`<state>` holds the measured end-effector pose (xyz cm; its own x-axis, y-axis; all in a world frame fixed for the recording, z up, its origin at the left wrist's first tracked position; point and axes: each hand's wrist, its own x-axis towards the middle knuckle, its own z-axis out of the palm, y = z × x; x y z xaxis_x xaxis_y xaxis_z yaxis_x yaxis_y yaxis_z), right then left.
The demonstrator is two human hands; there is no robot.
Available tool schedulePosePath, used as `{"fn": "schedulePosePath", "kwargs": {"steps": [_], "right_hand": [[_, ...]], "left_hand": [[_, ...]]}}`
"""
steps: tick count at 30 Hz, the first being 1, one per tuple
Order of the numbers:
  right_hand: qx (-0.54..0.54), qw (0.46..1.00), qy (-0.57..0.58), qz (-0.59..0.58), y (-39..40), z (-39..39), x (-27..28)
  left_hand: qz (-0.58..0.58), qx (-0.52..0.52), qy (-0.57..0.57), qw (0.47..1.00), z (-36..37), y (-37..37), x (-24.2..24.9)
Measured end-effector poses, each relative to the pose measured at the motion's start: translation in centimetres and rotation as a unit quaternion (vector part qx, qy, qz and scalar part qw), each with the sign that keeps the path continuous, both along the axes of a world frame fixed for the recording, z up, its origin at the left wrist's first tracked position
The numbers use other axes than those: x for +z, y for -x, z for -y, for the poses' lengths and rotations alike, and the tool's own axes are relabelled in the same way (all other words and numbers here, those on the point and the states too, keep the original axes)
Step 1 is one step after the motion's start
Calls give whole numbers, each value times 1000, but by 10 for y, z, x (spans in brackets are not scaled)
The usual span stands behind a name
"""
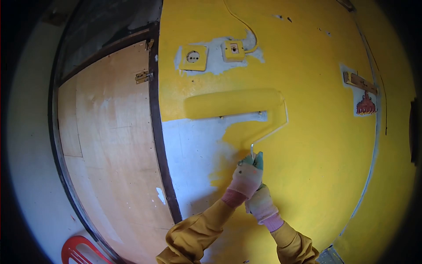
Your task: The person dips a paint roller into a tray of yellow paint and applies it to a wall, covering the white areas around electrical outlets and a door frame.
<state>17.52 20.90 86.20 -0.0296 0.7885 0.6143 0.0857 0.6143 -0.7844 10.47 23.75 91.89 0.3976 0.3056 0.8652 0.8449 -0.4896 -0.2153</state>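
Observation:
A paint roller [233, 103] with a yellow sleeve lies sideways against the wall [316, 154], below the sockets. Its thin wire frame bends down on the right to the handle, which gloved fingers mostly hide. My left hand [246, 178], in a pale glove with green fingertips, is closed around the handle near the frame. Just below it, my right hand [262, 206] is closed on the lower part of the same handle. Under the roller, a bluish-white patch [189, 154] shows between the yellow paint and the door frame.
A yellow-smeared wall socket [193, 57] and a switch box [234, 50] with a cable sit above the roller. At left stands a wooden door [110, 145] in a dark frame. A hook rack [360, 82] hangs at right. A red chair [72, 244] is at lower left.

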Motion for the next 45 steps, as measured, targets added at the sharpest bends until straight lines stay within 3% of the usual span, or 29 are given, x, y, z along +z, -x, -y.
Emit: {"fn": "schedulePosePath", "kwargs": {"steps": [2, 3, 4, 5, 9, 10, 13, 15, 16, 17, 18, 19, 20, 21, 23, 24, 25, 27, 29, 31, 32, 34, 35, 36, 37, 38, 40, 42, 45], "right_hand": [[-78, 965, -242, 62, 18, -1, 6], [-76, 966, -240, 60, 25, 2, 11], [-104, 959, -214, 154, 31, 6, 21], [-130, 942, -185, 246, 39, 10, 28], [-54, 981, -76, 172, 78, 20, 37], [-53, 979, -72, 182, 84, 19, 34], [-89, 977, -58, 187, 106, 26, 40], [-130, 973, -49, 183, 112, 21, 53], [-186, 899, -229, 322, 113, 11, 59], [-231, 772, -394, 442, 114, 3, 60], [-237, 773, -389, 441, 120, -4, 59], [-128, 907, -268, 298, 129, -11, 59], [-13, 983, -131, 131, 134, -15, 58], [-21, 983, -126, 129, 135, -15, 52], [-107, 947, -130, 272, 138, -10, 26], [-75, 963, -220, 134, 141, -9, 2], [-79, 964, -218, 134, 144, -16, -27], [-235, 857, -310, 338, 148, -31, -80], [-258, 832, -304, 385, 139, 1, -94], [-143, 970, -91, 175, 128, 42, -89], [-149, 970, -91, 172, 124, 37, -106], [-48, 997, -41, -33, 113, 19, -150], [-51, 997, -38, -31, 100, 18, -161], [-178, 971, -83, 133, 84, 19, -170], [-292, 901, -126, 293, 67, 21, -175], [-110, 991, -53, 58, 51, 31, -155], [-133, 984, -96, 66, 27, 46, -123], [-189, 961, -187, 71, 1, 50, -101], [-197, 967, -140, 77, -39, 34, -95]], "left_hand": [[64, -3, -119, 991, 6, 18, 7], [62, -1, -117, 991, 8, 28, 10], [217, -174, 12, 960, 11, 38, 14], [358, -333, 139, 861, 13, 49, 19], [457, -317, 204, 805, 10, 92, 25], [510, -332, 282, 742, 30, 94, 34], [527, -318, 313, 724, 20, 112, 38], [515, -299, 289, 750, -9, 124, 46], [503, -276, 266, 774, -19, 129, 51], [501, -276, 272, 774, -14, 133, 59], [497, -290, 281, 768, -8, 136, 70], [493, -306, 289, 761, -4, 139, 77], [455, -311, 272, 789, -11, 145, 73], [452, -316, 280, 786, -20, 146, 61], [313, -302, 88, 896, -36, 150, 19], [304, -268, 84, 911, -43, 152, -7], [293, -233, 78, 924, -46, 152, -34], [307, -226, 53, 923, -40, 148, -77], [181, -158, 216, 946, -10, 154, -103], [134, -154, 128, 971, 3, 143, -116], [92, -143, 43, 985, 13, 134, -115], [36, -122, 2, 992, 41, 113, -100], [-15, -93, -36, 995, 55, 100, -95], [-44, -77, -26, 996, 63, 86, -96], [-38, -76, -23, 996, 61, 68, -99], [-58, -88, -13, 994, 55, 50, -102], [-75, -91, -4, 993, 43, 14, -104], [-97, -103, 91, 986, 31, -21, -99], [-102, -38, 31, 994, 20, -62, -86]]}}
